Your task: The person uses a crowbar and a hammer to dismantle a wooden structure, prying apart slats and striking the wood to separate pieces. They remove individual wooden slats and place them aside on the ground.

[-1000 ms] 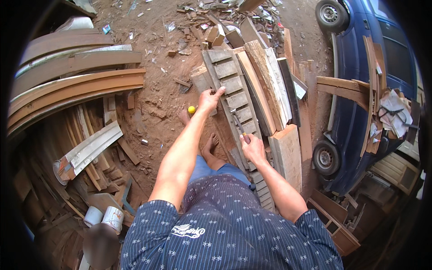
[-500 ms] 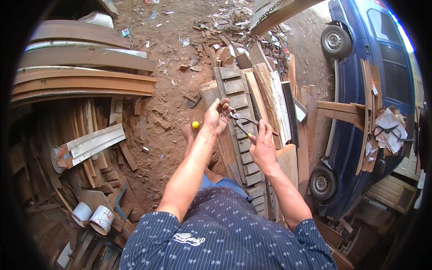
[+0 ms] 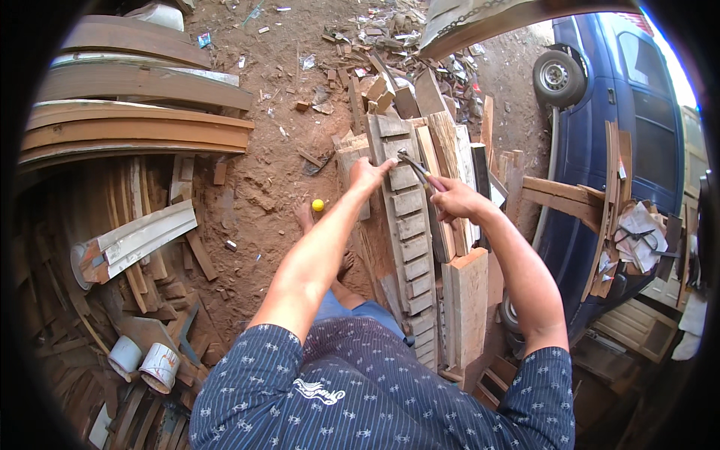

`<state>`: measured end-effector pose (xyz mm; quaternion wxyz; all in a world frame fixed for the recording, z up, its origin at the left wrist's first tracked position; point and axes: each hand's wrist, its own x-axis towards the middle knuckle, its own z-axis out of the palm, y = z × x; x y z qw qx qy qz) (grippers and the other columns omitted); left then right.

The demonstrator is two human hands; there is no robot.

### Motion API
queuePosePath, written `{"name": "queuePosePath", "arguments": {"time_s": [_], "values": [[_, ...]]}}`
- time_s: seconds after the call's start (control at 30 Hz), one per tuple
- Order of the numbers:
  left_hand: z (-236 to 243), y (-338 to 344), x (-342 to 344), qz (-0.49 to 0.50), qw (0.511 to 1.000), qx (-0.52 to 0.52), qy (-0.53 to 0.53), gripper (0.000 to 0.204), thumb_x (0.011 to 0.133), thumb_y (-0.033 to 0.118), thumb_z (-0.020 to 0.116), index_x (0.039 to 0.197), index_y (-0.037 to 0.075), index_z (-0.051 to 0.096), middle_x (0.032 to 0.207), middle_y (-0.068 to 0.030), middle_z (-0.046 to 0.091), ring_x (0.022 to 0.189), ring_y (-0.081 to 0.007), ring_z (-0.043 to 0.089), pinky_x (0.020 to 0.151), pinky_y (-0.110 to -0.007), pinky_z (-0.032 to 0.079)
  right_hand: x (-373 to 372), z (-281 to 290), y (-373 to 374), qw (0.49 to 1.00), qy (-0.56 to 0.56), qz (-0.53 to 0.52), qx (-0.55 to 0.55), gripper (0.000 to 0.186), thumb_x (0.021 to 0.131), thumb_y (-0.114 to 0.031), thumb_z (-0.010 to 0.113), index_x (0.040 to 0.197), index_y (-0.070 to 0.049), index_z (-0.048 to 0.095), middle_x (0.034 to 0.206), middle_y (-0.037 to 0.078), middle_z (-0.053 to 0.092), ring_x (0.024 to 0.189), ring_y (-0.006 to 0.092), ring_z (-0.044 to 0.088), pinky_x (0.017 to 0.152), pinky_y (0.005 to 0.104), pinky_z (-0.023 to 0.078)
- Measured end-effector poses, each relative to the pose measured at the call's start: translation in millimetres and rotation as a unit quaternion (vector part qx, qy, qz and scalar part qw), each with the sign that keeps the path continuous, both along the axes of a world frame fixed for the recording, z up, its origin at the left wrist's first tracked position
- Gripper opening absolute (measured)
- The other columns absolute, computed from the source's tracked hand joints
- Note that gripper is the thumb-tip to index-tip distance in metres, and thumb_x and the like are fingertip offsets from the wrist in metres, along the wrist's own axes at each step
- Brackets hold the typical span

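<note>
My right hand (image 3: pixel 454 199) is closed round the handles of a pair of pincers (image 3: pixel 413 163). Their metal head rests at one of the slats near the far end of a long wooden piece with several cross slats (image 3: pixel 411 225). My left hand (image 3: pixel 367 176) is over the left edge of this piece. Its thumb and fingertips come together close to the pincers' jaws; whatever they hold is too small to make out. Rough planks (image 3: pixel 448 150) stand right beside the slatted piece, under and beyond my right hand.
Stacked boards (image 3: pixel 142 135) lie at the far left, above a heap of scrap wood (image 3: pixel 135 255) with two white buckets (image 3: pixel 160 367). A yellow ball (image 3: pixel 318 205) lies by my foot. A blue vehicle (image 3: pixel 592 165) stands at the right. Rubble (image 3: pixel 390 37) covers the far ground.
Both hands have moved away from me, from above the slatted piece's left side to its far slats. The pincers' head has come down to a slat, and my right wrist has turned.
</note>
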<state>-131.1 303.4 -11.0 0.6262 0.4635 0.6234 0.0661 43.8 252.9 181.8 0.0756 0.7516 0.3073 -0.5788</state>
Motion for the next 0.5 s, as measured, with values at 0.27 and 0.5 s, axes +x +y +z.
{"name": "queuePosePath", "arguments": {"time_s": [0.27,0.5], "values": [[10.2,-8.3,7.1,0.087,0.995,0.04,0.021,0.067,0.072,0.055,0.084,0.1,-0.003,0.065,0.1,-0.0236,0.072,0.096,-0.037,0.07,0.086,-0.046,0.054,-6.8,20.8,95.9,0.926,-0.126,0.353,0.037,0.056,0.089,-0.011,0.045,0.145,-0.015,0.053,0.125,0.024,0.065,0.119,0.0363,0.061,0.102,0.0436,0.048],[17.2,-8.3,5.9,0.085,0.996,0.017,0.029,0.065,0.071,0.052,0.086,0.098,-0.003,0.064,0.099,-0.0229,0.072,0.096,-0.037,0.07,0.085,-0.045,0.054,-43.8,14.6,130.0,0.843,-0.191,0.504,-0.009,0.044,0.092,-0.014,0.05,0.135,-0.011,0.06,0.125,0.021,0.066,0.12,0.0331,0.062,0.101,0.0438,0.049]]}}
